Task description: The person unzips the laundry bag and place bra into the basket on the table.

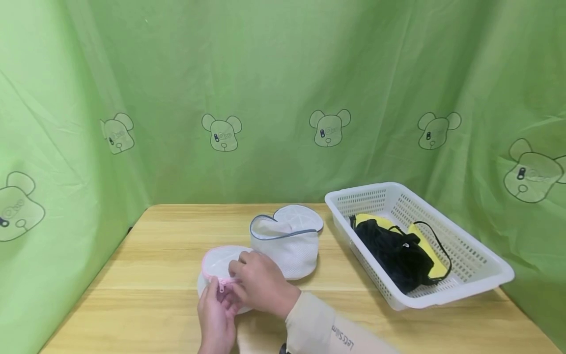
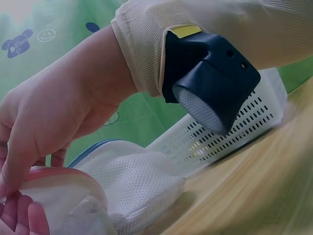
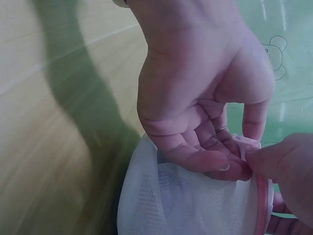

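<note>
A round white mesh laundry bag (image 1: 223,258) with pink zipper trim lies at the front of the table, its pink zipper pull (image 1: 221,287) hanging at the near edge. At that edge my left hand (image 1: 215,317) pinches the rim beside the pull. My right hand (image 1: 263,282) comes from the right and pinches the trim close to the left fingertips. In the right wrist view the pink trim (image 3: 262,203) runs down the bag's side, with fingers of both hands meeting at its top. Exactly what each fingertip grips there is partly hidden.
Behind the right hand stands a second white mesh bag (image 1: 287,255) with dark blue trim, its lid folded back. To the right, a white plastic basket (image 1: 468,290) holds black clothing (image 1: 393,255) and a yellow item (image 1: 435,263). A green curtain (image 1: 274,64) hangs behind the wooden table (image 1: 163,246).
</note>
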Tool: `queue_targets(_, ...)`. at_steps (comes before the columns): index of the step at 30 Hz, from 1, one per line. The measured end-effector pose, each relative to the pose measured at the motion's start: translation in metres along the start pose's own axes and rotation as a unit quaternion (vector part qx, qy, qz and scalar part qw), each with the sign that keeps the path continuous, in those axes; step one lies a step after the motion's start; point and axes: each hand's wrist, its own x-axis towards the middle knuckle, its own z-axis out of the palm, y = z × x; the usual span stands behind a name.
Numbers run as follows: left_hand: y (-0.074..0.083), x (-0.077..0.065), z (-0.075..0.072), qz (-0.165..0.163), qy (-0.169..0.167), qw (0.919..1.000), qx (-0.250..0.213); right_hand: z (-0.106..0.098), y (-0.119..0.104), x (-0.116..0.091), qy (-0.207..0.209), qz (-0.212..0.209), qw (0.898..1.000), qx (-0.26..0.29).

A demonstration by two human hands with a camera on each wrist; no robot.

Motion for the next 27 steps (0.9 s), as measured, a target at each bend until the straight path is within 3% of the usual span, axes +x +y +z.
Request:
queue_targets(12,0.0009,-0.0009,0.0009,0.000,-0.028,0.9994,-0.023,-0.0038,0.0012,0.0007,0.000,0.007,1.000,0.006)
queue_targets(22,0.0021,-0.0021,0.0025,0.004,-0.037,0.9993,0.001,-0.0040,-0.0014,-0.0002,0.024,0.006,0.999,-0.042)
queue_targets(27,0.0024,-0.0017,0.0023,0.005,-0.029,0.9995,0.005,-0.0034,-0.0026,-0.0004,0.043,-0.005,0.998,-0.035)
